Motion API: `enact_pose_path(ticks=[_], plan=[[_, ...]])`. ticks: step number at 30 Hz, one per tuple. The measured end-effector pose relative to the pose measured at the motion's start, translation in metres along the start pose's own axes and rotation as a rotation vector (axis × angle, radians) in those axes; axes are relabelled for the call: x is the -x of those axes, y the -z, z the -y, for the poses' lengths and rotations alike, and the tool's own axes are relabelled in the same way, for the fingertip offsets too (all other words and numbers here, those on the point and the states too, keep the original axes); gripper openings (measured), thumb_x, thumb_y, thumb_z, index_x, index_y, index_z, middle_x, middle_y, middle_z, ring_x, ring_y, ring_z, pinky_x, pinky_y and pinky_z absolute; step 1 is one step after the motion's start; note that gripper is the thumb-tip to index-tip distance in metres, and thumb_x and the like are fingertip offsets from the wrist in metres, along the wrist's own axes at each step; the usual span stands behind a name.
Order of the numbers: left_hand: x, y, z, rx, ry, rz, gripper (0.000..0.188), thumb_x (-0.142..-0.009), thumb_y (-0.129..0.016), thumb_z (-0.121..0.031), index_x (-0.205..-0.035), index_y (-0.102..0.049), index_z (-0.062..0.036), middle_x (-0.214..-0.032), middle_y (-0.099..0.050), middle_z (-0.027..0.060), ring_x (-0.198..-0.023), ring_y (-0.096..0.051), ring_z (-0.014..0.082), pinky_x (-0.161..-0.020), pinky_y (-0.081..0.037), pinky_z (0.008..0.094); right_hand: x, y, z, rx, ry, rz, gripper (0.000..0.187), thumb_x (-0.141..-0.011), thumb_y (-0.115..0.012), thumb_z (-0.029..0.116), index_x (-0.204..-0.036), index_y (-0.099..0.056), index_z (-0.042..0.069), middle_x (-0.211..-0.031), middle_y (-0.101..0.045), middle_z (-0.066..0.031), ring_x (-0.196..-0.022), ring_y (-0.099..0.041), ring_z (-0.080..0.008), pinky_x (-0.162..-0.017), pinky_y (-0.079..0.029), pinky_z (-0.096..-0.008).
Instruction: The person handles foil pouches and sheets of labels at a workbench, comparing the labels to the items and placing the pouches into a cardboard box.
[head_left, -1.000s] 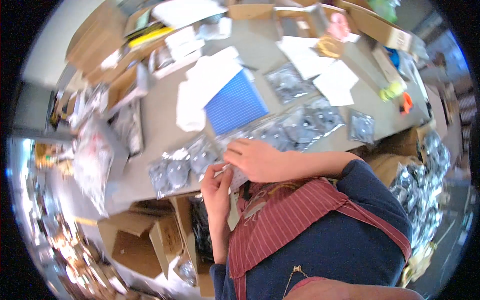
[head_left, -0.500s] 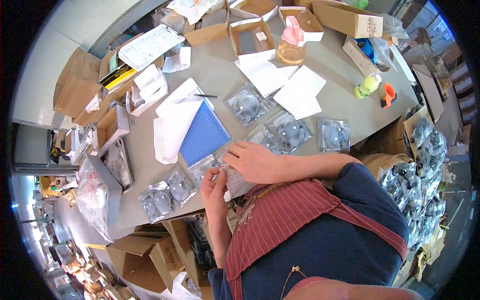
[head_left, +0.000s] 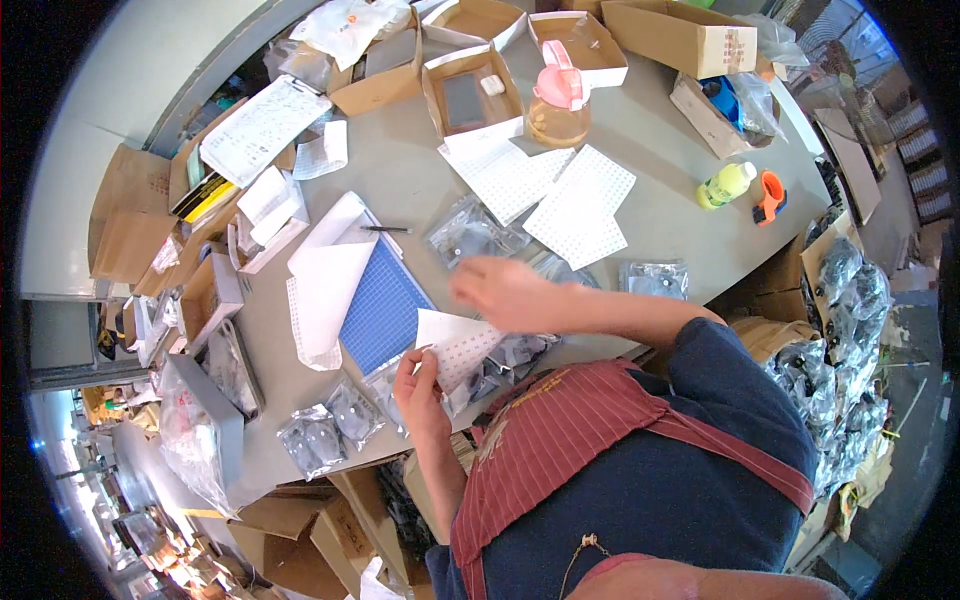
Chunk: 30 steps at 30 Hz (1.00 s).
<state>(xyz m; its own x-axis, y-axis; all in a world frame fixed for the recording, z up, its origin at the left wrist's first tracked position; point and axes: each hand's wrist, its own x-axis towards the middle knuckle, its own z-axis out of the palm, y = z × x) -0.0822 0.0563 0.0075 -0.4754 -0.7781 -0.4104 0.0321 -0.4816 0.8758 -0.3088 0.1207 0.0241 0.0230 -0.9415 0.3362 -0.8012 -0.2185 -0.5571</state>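
My left hand [head_left: 422, 390] pinches a white sheet of small printed stickers [head_left: 458, 350] by its left edge, near the front of the table. My right hand [head_left: 497, 292] is raised beyond the sheet, fingers drawn together; whatever lies between the fingertips is too small to make out. Just past it lies a clear plastic bag with a dark part inside [head_left: 468, 232]. More such bags lie under the sheet and my right forearm, partly hidden. Two bagged dark parts [head_left: 312, 440] sit left of my left hand, and another bag [head_left: 655, 281] lies beyond my right forearm.
A blue gridded board [head_left: 388, 310] lies under curled white paper [head_left: 325, 290], with a pen [head_left: 387, 229] nearby. Further back are sticker sheets [head_left: 580, 208], a pink-lidded bottle [head_left: 560, 105], a yellow-green bottle [head_left: 727, 186], an orange tape dispenser [head_left: 770, 197] and open cartons [head_left: 472, 92].
My right hand has lifted away from the sticker sheet, toward the far bags. The sheet now shows more fully in my left hand. The whole view has shifted slightly.
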Motion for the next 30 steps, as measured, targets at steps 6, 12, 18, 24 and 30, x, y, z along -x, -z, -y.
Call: enact_pose_path(ticks=[6, 12, 18, 24, 30], plan=[[-0.009, 0.012, 0.012, 0.024, 0.009, -0.106, 0.013, -0.095, -0.062, -0.014, -0.103, -0.058, -0.0044, -0.09, -0.063, 0.0026, -0.076, -0.06, 0.0094, -0.067, -0.048, 0.0241, 0.016, -0.033, -0.108, 0.049, -0.309, 0.073, 0.03, -0.073, -0.058, 0.002, -0.103, -0.053, -0.001, -0.095, -0.057, -0.02, -0.085, -0.062, -0.0394, -0.068, -0.053, -0.0464], [-0.011, 0.012, -0.003, -0.008, -0.003, -0.211, 0.015, -0.095, -0.062, -0.018, -0.1, -0.06, -0.0045, -0.09, -0.063, 0.0017, -0.076, -0.059, 0.0083, -0.066, -0.045, 0.0221, 0.021, -0.021, -0.145, 0.061, -0.428, 0.035, 0.024, -0.079, -0.055, 0.003, -0.103, -0.053, 0.002, -0.092, -0.059, -0.0186, -0.084, -0.063, -0.0394, -0.065, -0.052, -0.0481], [-0.027, 0.009, -0.006, -0.042, -0.012, -0.192, 0.016, -0.096, -0.062, -0.019, -0.101, -0.06, -0.0043, -0.088, -0.063, 0.0019, -0.075, -0.058, 0.0076, -0.067, -0.045, 0.0218, 0.015, 0.003, -0.199, 0.02, -0.364, -0.137, 0.011, -0.085, -0.055, 0.007, -0.096, -0.055, 0.004, -0.087, -0.061, -0.017, -0.081, -0.063, -0.0366, -0.066, -0.051, -0.0457], [-0.034, 0.001, -0.006, -0.041, -0.02, -0.175, 0.014, -0.097, -0.06, -0.017, -0.101, -0.059, -0.0038, -0.088, -0.068, 0.0052, -0.077, -0.06, 0.009, -0.07, -0.048, 0.0245, 0.003, 0.028, -0.221, -0.019, -0.329, -0.112, 0.007, -0.085, -0.057, 0.008, -0.089, -0.054, 0.004, -0.085, -0.061, -0.0144, -0.08, -0.062, -0.0354, -0.069, -0.049, -0.0428], [-0.035, 0.006, -0.003, -0.088, 0.006, -0.146, 0.016, -0.096, -0.06, -0.019, -0.102, -0.061, -0.0044, -0.093, -0.066, 0.0025, -0.081, -0.06, 0.0093, -0.074, -0.048, 0.0258, -0.009, 0.002, -0.198, -0.07, -0.317, 0.012, 0.009, -0.085, -0.059, 0.013, -0.09, -0.057, 0.006, -0.084, -0.062, -0.0136, -0.08, -0.062, -0.0347, -0.07, -0.05, -0.0437]])
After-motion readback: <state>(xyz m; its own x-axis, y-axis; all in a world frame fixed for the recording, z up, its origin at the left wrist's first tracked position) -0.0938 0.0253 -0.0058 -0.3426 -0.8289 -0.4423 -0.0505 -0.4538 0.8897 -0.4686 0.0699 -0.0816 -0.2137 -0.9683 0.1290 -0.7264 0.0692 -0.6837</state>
